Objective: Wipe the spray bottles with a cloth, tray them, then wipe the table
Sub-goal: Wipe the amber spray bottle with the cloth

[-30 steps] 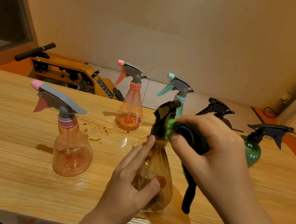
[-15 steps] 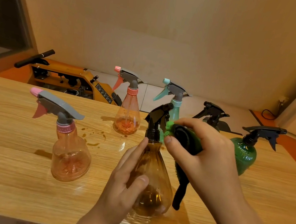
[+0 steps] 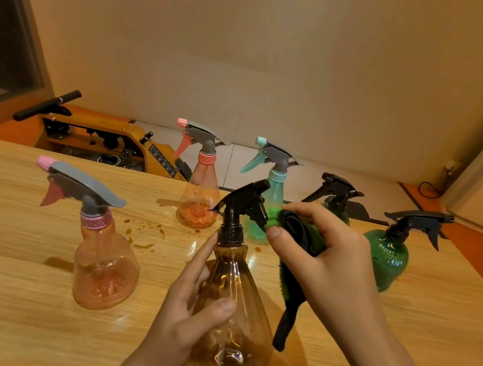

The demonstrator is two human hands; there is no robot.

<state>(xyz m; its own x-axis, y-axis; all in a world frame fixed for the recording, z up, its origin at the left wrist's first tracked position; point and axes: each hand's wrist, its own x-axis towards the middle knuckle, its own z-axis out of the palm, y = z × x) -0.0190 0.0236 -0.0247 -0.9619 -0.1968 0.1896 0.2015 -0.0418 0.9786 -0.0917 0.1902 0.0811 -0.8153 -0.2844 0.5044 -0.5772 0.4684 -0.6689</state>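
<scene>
A brown spray bottle point(image 3: 239, 318) with a black trigger head stands tilted at the front of the wooden table point(image 3: 3, 240). My left hand point(image 3: 189, 307) grips its body, forefinger up along the neck. My right hand point(image 3: 325, 265) grips a bunched green and black cloth point(image 3: 298, 236) just right of the bottle's trigger head; a dark end of the cloth hangs down. Other bottles stand on the table: a pink one point(image 3: 105, 256) at the left, an orange-pink one point(image 3: 200, 195) and a teal one point(image 3: 269, 200) behind, and two green ones point(image 3: 389, 257) point(image 3: 337, 198) at the right.
Brown droplets and smears point(image 3: 143, 233) lie on the table between the pink bottles. Behind the table's far edge sits a yellow machine point(image 3: 98, 138) with a black handle. A plain wall is at the back, a door frame at the right.
The brown bottle has come nearer to me and tilted, with my left hand still round it. My right hand with the cloth has stayed by the trigger head.
</scene>
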